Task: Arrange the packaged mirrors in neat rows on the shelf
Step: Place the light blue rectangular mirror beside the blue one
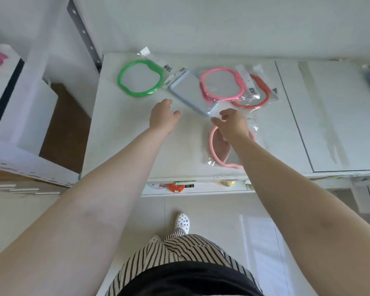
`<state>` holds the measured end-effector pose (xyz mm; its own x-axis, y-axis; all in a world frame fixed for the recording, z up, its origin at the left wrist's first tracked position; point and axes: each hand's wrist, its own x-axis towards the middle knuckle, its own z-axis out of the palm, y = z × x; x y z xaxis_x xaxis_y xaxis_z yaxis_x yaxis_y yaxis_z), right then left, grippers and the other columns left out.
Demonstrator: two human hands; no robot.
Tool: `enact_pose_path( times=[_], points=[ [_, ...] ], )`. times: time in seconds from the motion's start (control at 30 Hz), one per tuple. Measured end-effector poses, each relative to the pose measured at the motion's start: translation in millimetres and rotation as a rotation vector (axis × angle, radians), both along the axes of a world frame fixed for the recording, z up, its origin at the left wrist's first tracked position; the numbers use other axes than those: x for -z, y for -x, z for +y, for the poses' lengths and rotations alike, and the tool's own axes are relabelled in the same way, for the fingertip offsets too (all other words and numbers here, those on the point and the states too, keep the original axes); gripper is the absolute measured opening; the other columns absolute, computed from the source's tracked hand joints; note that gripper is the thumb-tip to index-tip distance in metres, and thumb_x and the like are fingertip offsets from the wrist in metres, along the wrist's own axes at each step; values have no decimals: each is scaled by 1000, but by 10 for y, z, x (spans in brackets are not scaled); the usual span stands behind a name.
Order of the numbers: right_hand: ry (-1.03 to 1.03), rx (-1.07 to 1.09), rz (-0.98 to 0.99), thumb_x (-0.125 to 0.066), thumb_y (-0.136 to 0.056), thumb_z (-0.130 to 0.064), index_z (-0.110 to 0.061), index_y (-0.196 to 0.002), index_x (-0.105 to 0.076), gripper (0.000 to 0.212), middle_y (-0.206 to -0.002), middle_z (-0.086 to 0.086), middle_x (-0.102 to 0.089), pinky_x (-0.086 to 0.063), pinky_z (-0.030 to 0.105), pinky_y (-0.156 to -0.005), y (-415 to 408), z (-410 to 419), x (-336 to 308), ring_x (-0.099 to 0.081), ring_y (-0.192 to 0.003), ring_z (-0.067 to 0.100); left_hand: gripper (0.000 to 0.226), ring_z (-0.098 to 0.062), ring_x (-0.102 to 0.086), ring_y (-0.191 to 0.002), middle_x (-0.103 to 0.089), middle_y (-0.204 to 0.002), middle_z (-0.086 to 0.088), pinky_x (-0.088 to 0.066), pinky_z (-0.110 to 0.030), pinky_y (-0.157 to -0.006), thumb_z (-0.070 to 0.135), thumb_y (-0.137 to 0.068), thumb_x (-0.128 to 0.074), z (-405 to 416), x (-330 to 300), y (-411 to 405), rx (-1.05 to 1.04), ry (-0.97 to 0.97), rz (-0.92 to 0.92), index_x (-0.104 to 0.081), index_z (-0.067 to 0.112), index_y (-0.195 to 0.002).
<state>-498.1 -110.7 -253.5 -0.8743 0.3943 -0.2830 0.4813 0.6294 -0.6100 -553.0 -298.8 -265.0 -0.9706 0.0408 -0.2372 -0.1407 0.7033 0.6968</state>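
Pinching the near corner of the blue mirror (pixel 189 90) in its clear bag, the right hand (pixel 233 123) reaches over a pink mirror (pixel 216 150) lying nearer the shelf (pixel 124 133) edge, while the left hand (pixel 162 116) hovers just left of the blue mirror with fingers loosely spread, holding nothing. Left of the blue mirror lies a green mirror (pixel 140 77); on its right a second pink mirror (pixel 222 84) overlaps it and partly covers a red mirror (pixel 262 92).

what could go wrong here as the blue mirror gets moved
The right hand pinches only a corner of the blue mirror, so the slick bag may slip. Its far edge lies under the pink mirror, which overlaps the red mirror; pulling could drag both askew. The left hand gives no support yet.
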Motion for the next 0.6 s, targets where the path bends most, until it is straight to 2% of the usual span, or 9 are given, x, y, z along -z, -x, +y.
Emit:
enact_pose_path(
  times=[0.07,0.1,0.13,0.17,0.2,0.3,0.37,0.5,0.6],
  points=[
    [14,32,-33,-61,-86,-43,-18,-114,-62,38,-103,5,-66,-53,35,-82,180,0,39,-64,-84,29,56,-26,-45,-132,-47,-142,-12,-35,-32,-107,29,-90,-57,24,41,180,-38,-5,-4,-40,9,-140],
    [-8,45,-55,-60,-86,-45,-23,-93,-63,24,-84,2,-62,-52,31,-71,265,6,73,-60,-70,26,57,-26,-43,-133,-46,-144,-12,-33,-32,-108,29,-90,-57,30,57,272,-50,-6,3,-39,9,-141],
    [-10,62,-61,-58,-86,-46,-27,-72,-54,24,-69,-2,-53,-45,28,-59,337,3,106,-51,-60,21,58,-26,-42,-134,-45,-144,-12,-32,-32,-108,30,-90,-58,36,72,359,-53,-5,21,-39,8,-140],
    [0,84,-62,-58,-86,-46,-26,-62,-42,35,-61,-3,-44,-38,28,-54,396,-8,135,-46,-57,20,58,-26,-42,-134,-44,-144,-13,-31,-31,-107,30,-90,-58,49,77,443,-48,-2,46,-40,6,-139],
    [1,113,-61,-58,-86,-46,-23,-61,-38,40,-60,-2,-42,-36,28,-55,441,-36,151,-47,-60,22,57,-26,-43,-133,-45,-143,-14,-31,-30,-106,29,-90,-58,70,79,523,-40,4,72,-41,5,-138],
    [-70,163,-110,-56,-86,-53,-16,-84,-50,38,-85,6,-61,-48,35,-78,550,-100,259,-59,-90,28,54,-29,-47,-129,-48,-139,-17,-34,-32,-100,29,-91,-57,143,127,739,-6,37,97,-43,3,-135],
    [-160,180,-113,-56,-86,-56,-16,-99,-56,42,-105,8,-66,-47,39,-92,596,-154,306,-59,-106,30,52,-32,-50,-124,-51,-135,-19,-38,-34,-98,31,-90,-57,207,236,876,21,47,75,-44,3,-132],
    [-250,233,-98,-59,-85,-54,-12,-114,-59,51,-120,9,-63,-41,38,-94,703,-252,391,-51,-118,31,52,-37,-53,-117,-56,-126,-22,-41,-39,-98,35,-88,-59,272,453,999,35,145,96,-48,2,-127],
    [-201,282,-116,-61,-85,-52,-12,-118,-57,53,-124,9,-61,-40,38,-97,732,-262,387,-47,-123,30,46,-38,-57,-112,-62,-118,-22,-44,-40,-94,36,-88,-58,240,476,988,-53,179,87,-56,2,-118]
  ],
)
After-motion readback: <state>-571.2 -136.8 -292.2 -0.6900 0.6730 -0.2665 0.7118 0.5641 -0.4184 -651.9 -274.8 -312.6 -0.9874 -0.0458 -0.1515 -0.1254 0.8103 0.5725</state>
